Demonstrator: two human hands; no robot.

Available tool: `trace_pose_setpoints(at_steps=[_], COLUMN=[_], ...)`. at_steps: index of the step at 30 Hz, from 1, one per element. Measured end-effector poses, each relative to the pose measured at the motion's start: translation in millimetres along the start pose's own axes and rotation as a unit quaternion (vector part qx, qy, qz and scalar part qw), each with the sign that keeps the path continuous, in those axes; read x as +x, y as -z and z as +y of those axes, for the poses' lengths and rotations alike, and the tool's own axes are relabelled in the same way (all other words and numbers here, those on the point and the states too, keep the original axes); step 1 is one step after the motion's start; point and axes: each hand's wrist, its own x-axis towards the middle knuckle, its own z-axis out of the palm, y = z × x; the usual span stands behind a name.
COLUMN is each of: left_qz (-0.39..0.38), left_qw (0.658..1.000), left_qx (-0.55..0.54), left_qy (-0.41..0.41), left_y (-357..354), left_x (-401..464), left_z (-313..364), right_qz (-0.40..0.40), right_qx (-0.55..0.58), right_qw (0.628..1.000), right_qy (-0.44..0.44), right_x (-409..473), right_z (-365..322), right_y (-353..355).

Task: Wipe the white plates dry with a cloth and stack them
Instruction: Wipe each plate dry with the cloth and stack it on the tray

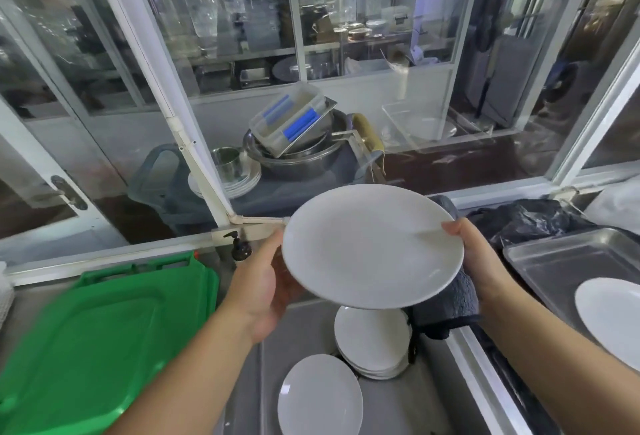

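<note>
I hold a white plate tilted in front of me above the sink. My left hand grips its left edge from underneath. My right hand grips its right edge, thumb on the rim, with a dark grey cloth held against the plate's underside and hanging down. Below in the sink sit a stack of white plates and a single white plate leaning in front. Another white plate lies in a steel tray at the right.
A green plastic lid lies at the left of the sink. A dark soap pump bottle stands at the window sill. A black bag sits behind the tray. Beyond the window are steel bowls and a plastic box.
</note>
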Motion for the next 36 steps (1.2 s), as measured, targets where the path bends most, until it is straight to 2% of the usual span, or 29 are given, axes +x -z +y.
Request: trace_pose_setpoints(at_steps=[4, 13, 18, 24, 36], left_qz=[0.009, 0.001, -0.020, -0.032, -0.090], left_qw=[0.999, 0.998, 0.997, 0.995, 0.981], left_qx=[-0.016, -0.028, -0.020, 0.009, 0.102], left_qy=[0.040, 0.064, 0.074, 0.093, 0.137], left_y=[-2.0, -36.5, -73.5, -143.1, -325.3], left_x=[11.0, 16.4, 22.2, 24.3, 44.2], left_z=[-14.2, -46.7, -59.5, -84.8, -169.6], right_qz=[0.043, 0.129, 0.122, 0.129, 0.210], right_qx=[-0.010, -0.065, -0.074, -0.096, -0.085], right_qw=[0.999, 0.989, 0.990, 0.987, 0.973], right_qy=[0.004, 0.022, 0.008, 0.010, -0.033], right_x=[-7.0, -5.2, -2.8, -9.0, -36.3], right_z=[11.7, 16.2, 7.5, -16.8, -42.6], right_y=[12.0, 75.5, 126.1, 202.8, 392.6])
